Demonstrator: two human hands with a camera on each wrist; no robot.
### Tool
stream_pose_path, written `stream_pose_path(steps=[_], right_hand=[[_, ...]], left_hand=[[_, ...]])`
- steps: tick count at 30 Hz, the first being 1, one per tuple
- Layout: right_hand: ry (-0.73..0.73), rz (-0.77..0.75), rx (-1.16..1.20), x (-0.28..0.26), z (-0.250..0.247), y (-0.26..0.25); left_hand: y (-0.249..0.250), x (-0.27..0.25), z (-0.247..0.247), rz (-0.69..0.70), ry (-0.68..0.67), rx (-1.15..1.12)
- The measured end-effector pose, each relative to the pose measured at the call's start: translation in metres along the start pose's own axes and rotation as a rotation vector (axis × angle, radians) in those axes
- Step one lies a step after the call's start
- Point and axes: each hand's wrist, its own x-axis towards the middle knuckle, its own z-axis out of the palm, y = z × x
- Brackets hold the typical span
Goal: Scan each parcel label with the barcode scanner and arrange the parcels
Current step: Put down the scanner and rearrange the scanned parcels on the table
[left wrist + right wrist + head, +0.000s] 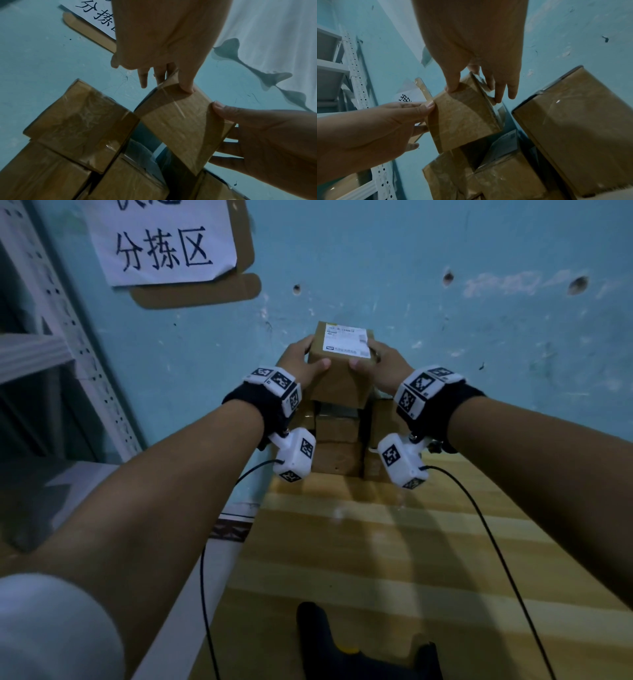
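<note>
Item: small cardboard parcel [337, 364], brown, taped, white shipping label [347, 341] on its top face. Position: held up in front of the blue wall [445, 337], above the stack of parcels [337, 440] at the far end of the counter [376, 542]. Whether its underside touches the stack cannot be told; the wrist views show a gap below one corner.

Left hand [301, 361]: grips the parcel's left side, thumb on the near face, fingers curled round the far side.

Right hand [380, 364]: grips the parcel's right side, thumb on the near face, fingers wrapped behind. A ring shows on one finger.

Stack of parcels: several brown taped boxes, piled against the wall. The left wrist view shows a taller box [80, 121] just beside the held parcel; the right wrist view shows a larger box [576, 128] on the other side.

Barcode scanner [359, 645]: black with a yellow part, lying on the counter at the near edge, well apart from both hands.

Other: paper sign [161, 237] with printed characters, backed by cardboard, on the wall at upper left; white perforated metal shelving [68, 337] at far left; wooden counter top with lighter stripes.
</note>
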Motion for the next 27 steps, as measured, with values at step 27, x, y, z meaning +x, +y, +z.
stream_pose_path(steps=[27], right_hand=[[-0.092, 0.014, -0.138, 0.011, 0.014, 0.03]], left_hand=[[-0.029, -0.003, 0.021, -0.148, -0.102, 0.129]])
